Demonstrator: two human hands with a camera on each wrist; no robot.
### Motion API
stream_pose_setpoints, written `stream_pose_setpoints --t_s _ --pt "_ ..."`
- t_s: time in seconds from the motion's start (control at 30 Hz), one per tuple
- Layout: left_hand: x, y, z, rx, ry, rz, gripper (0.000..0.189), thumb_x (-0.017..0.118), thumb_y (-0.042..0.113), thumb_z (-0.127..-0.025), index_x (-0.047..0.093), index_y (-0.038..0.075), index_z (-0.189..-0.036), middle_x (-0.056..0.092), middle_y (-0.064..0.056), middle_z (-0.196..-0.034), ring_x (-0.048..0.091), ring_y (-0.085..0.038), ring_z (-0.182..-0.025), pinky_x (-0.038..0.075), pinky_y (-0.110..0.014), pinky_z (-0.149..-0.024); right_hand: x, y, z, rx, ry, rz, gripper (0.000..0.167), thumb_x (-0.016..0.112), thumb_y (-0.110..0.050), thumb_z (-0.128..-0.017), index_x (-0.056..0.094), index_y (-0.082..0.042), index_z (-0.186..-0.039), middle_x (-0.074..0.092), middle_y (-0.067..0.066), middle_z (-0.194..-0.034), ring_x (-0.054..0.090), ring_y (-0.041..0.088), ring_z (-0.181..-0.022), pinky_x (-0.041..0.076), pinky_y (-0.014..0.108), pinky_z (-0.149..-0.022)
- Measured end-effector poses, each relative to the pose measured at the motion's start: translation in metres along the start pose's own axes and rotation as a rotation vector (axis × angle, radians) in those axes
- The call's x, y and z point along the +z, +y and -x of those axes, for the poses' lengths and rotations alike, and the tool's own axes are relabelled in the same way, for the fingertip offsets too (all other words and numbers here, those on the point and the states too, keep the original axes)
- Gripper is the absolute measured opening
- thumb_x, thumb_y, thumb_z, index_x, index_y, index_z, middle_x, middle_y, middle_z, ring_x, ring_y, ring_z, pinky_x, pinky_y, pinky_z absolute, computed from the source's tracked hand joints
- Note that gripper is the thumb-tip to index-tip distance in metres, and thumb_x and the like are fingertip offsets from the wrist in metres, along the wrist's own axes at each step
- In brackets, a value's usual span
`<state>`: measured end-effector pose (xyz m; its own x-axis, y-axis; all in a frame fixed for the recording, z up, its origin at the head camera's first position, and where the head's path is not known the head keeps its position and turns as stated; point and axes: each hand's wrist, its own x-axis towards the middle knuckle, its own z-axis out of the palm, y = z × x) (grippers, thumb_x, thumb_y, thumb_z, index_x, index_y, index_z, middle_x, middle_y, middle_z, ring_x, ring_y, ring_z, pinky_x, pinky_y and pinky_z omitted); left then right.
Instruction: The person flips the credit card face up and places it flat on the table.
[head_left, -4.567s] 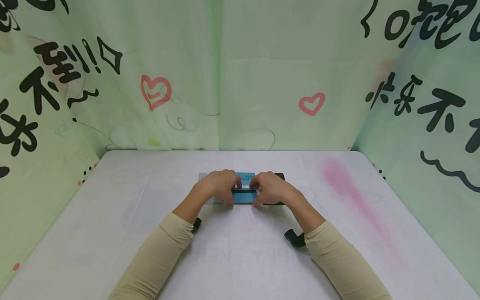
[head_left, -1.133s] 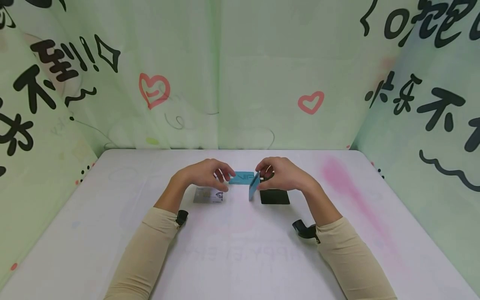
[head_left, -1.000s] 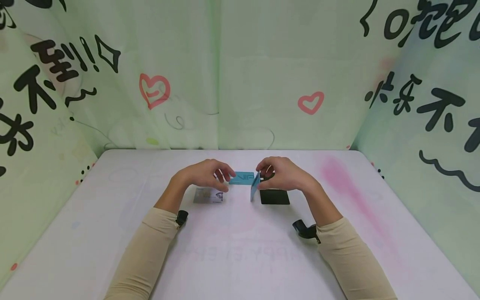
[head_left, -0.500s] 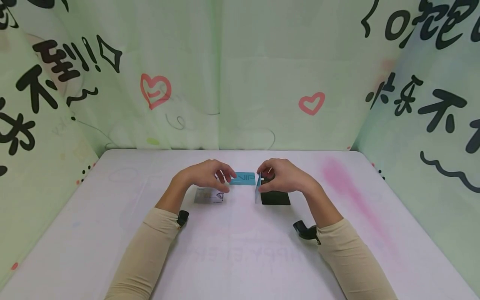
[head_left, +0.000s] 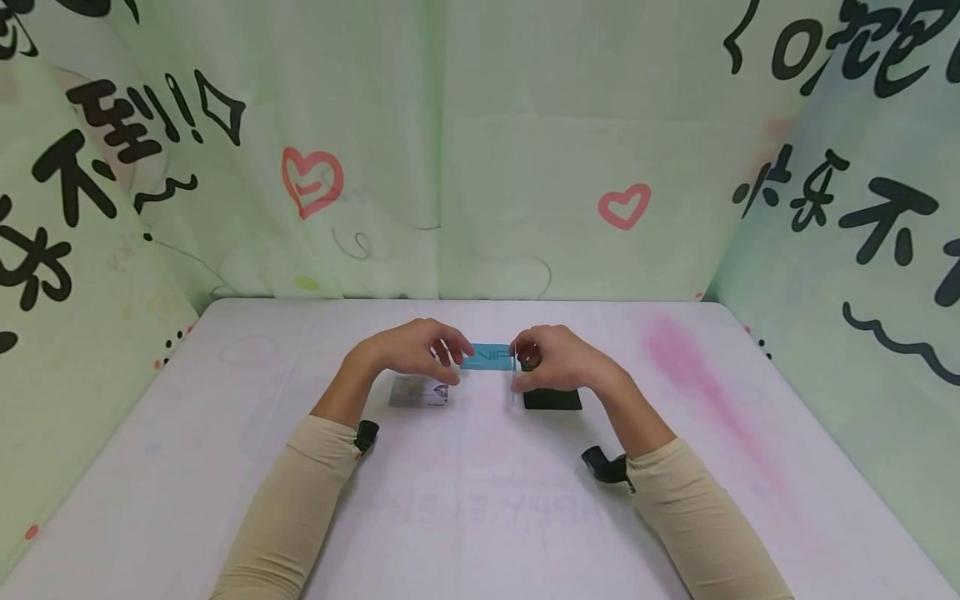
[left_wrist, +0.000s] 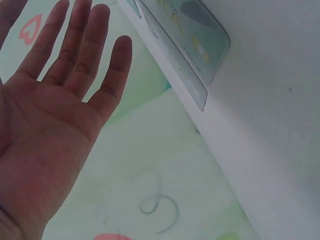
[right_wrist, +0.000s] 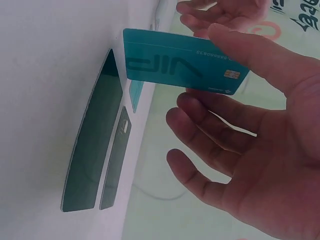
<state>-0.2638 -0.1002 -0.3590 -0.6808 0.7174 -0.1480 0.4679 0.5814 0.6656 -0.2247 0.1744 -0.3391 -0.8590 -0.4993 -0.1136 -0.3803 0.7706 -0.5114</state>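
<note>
My right hand (head_left: 562,358) pinches a teal-blue VIP card (right_wrist: 170,62) between thumb and fingers. The card stands upright on its long side, nearly edge-on in the head view; its gold chip shows near the thumb in the right wrist view. To the left, my left hand (head_left: 408,346) holds nothing, its fingers extended in the left wrist view. A silver-grey card (head_left: 418,392) lies just below that hand. Behind the held card, a second blue VIP card (head_left: 487,357) lies flat between the hands. Partly under my right hand is a black card (head_left: 552,400).
Beyond the black card, another dark card (right_wrist: 116,160) lies flat in the right wrist view. Farther back than the grey card is another pale card (left_wrist: 182,70). The white table (head_left: 480,517) meets a green printed curtain (head_left: 525,167) at its back edge.
Earlier both hands were at the blue card in the middle. Since then the left hand has withdrawn leftward, and the right hand has tipped the card upright and turned it edge-on.
</note>
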Motion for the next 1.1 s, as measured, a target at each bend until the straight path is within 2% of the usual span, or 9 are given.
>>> stream_pose_setpoints --t_s 0.4,0.7,1.1 --pt "0.000 -0.001 0.000 0.006 0.002 -0.004 0.050 0.081 0.024 -0.088 0.068 0.009 -0.134 0.072 -0.009 -0.122 0.068 -0.020 -0.109 0.054 -0.037 -0.095 0.008 0.002 -0.006 0.007 -0.038 0.015 0.046 0.087 -0.023 -0.084 0.069 0.002 -0.119 0.072 0.015 -0.109 0.063 0.026 -0.099 0.053 0.040 -0.092" --pt "0.000 0.000 0.001 0.003 -0.003 0.003 0.050 0.081 0.024 -0.088 0.068 0.008 -0.135 0.073 -0.009 -0.122 0.068 -0.019 -0.109 0.053 -0.037 -0.096 0.014 0.005 -0.009 0.040 -0.059 0.029 0.045 0.088 -0.024 -0.082 0.070 -0.001 -0.117 0.069 0.013 -0.104 0.057 0.022 -0.092 0.048 0.035 -0.083" --pt "0.000 0.001 0.000 0.002 -0.008 -0.004 0.049 0.081 0.026 -0.089 0.069 0.009 -0.133 0.073 -0.007 -0.123 0.068 -0.017 -0.108 0.054 -0.036 -0.095 0.021 0.002 -0.010 0.040 -0.061 0.040 0.048 0.089 -0.026 -0.082 0.071 -0.003 -0.120 0.074 0.005 -0.106 0.065 0.018 -0.096 0.056 0.037 -0.090"
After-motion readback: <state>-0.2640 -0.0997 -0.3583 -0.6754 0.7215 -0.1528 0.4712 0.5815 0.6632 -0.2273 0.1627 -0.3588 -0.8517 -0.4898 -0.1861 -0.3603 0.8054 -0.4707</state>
